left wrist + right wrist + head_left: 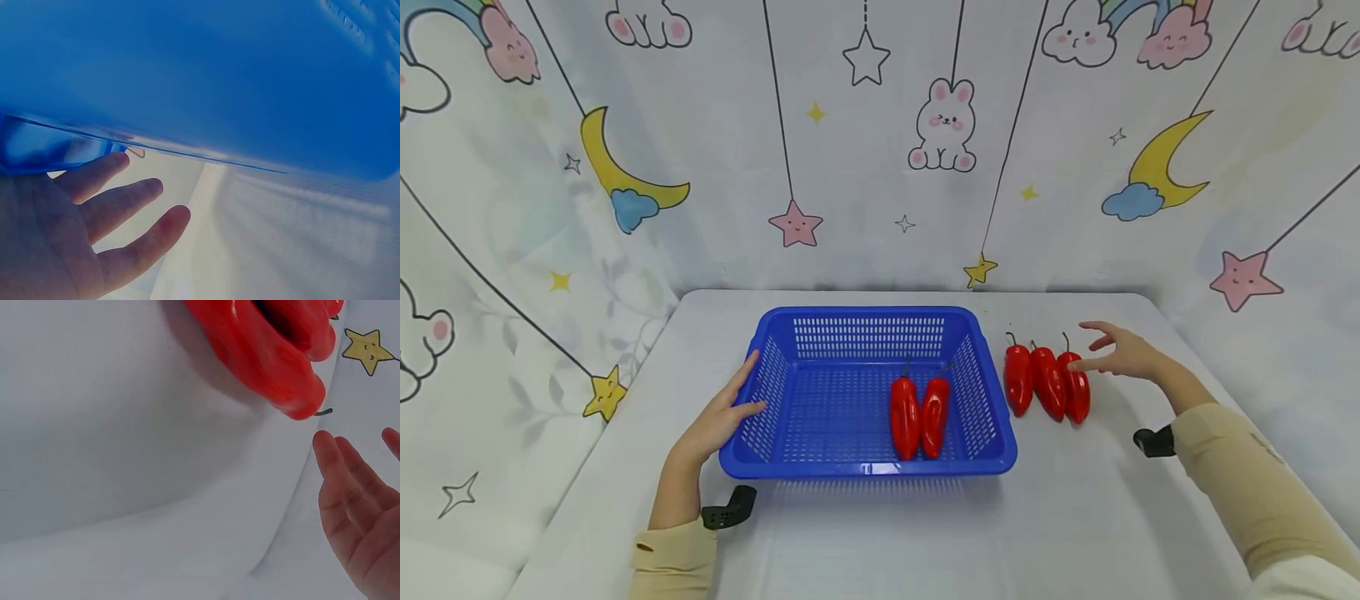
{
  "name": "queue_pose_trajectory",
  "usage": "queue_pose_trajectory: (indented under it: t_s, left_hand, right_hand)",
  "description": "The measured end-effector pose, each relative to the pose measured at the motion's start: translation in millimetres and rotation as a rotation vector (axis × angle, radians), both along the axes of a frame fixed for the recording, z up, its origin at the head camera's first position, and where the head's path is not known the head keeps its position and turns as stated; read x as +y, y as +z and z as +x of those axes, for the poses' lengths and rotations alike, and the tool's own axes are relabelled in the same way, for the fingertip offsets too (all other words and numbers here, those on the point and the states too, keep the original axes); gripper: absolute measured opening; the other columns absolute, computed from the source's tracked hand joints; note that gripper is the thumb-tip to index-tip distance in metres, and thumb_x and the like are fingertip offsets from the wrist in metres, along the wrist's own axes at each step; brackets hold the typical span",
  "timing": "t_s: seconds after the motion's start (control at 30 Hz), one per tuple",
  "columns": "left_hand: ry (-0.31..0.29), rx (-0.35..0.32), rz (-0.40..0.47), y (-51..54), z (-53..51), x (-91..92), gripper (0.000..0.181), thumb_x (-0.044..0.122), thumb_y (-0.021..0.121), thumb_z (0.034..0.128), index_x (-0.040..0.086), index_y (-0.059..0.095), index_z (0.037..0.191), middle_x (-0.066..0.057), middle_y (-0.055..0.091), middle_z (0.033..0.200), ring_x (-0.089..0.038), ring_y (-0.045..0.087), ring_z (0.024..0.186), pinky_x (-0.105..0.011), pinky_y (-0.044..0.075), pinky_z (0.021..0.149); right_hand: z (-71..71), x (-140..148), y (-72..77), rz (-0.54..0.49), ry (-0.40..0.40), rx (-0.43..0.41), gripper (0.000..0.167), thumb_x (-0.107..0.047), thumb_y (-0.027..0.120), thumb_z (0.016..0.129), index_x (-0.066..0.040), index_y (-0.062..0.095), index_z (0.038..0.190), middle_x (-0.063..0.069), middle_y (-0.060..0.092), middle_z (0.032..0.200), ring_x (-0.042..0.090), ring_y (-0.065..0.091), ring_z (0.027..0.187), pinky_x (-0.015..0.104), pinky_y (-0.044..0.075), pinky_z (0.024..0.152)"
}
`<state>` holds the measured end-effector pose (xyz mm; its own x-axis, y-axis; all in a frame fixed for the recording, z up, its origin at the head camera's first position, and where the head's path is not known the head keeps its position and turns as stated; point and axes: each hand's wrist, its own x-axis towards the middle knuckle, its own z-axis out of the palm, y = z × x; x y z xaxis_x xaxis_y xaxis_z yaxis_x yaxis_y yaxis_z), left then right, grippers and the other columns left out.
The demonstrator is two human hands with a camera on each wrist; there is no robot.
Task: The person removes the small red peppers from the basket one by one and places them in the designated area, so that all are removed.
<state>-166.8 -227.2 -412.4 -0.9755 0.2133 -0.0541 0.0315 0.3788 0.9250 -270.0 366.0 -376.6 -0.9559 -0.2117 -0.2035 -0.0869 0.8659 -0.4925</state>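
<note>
A blue plastic basket [850, 467] with perforated walls stands on the table, with two red peppers [905, 417] lying in its right half. My left hand [718, 417] is at the basket's left rim, thumb over the edge; in the left wrist view its other visible fingers [140, 247] extend below the rim, spread and fairly straight. To the right of the basket, several red peppers [1018, 379] lie side by side, stems pointing away. My right hand [1120, 354] hovers beside the rightmost pepper [1077, 396], fingers apart and holding nothing. A gap separates its fingertips from the peppers [262, 369] in the right wrist view.
Everything stands on a white-covered table [880, 542]. Behind it hangs a white cloth [865, 167] printed with moons, stars and rabbits. A black wrist device [730, 508] sits at the left cuff, another black device [1153, 442] at the right one.
</note>
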Motion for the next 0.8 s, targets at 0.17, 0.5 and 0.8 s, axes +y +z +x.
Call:
queue_pose_trajectory:
  t_s: [0.17, 0.5, 0.8]
  left_hand:
    - [-0.002, -0.002, 0.000, 0.5, 0.3, 0.2, 0.076, 0.010, 0.049, 0.0901, 0.029, 0.003, 0.148, -0.009, -0.002, 0.153, -0.039, -0.001, 0.137, -0.066, 0.005, 0.100]
    - [-0.009, -0.019, 0.022, 1.2, -0.2, -0.5, 0.074, 0.009, 0.047, 0.0908, 0.029, 0.003, 0.148, -0.009, -0.004, 0.153, -0.038, -0.001, 0.137, -0.065, 0.006, 0.101]
    - [-0.009, -0.009, 0.025, 0.4, 0.1, -0.3, 0.075, 0.009, 0.047, 0.0910, 0.029, 0.004, 0.148, -0.008, -0.004, 0.153, -0.037, -0.002, 0.137, -0.065, 0.005, 0.101]
  right_hand:
    - [1.6, -2, 4.1, 0.019, -0.014, 0.049, 0.094, -0.049, 0.070, 0.073, -0.004, 0.025, 0.141, 0.032, 0.044, 0.119, 0.038, 0.056, 0.093, 0.047, 0.052, 0.071]
    - [7.6, -23, 17.2, 0.010, -0.008, 0.093, 0.096, -0.051, 0.070, 0.072, -0.005, 0.023, 0.142, 0.030, 0.045, 0.122, 0.045, 0.050, 0.102, 0.052, 0.050, 0.073]
    - [9.6, -47, 26.0, -0.049, 0.020, 0.126, 0.093, -0.047, 0.071, 0.072, -0.008, 0.023, 0.142, 0.028, 0.046, 0.122, 0.039, 0.055, 0.097, 0.047, 0.052, 0.071]
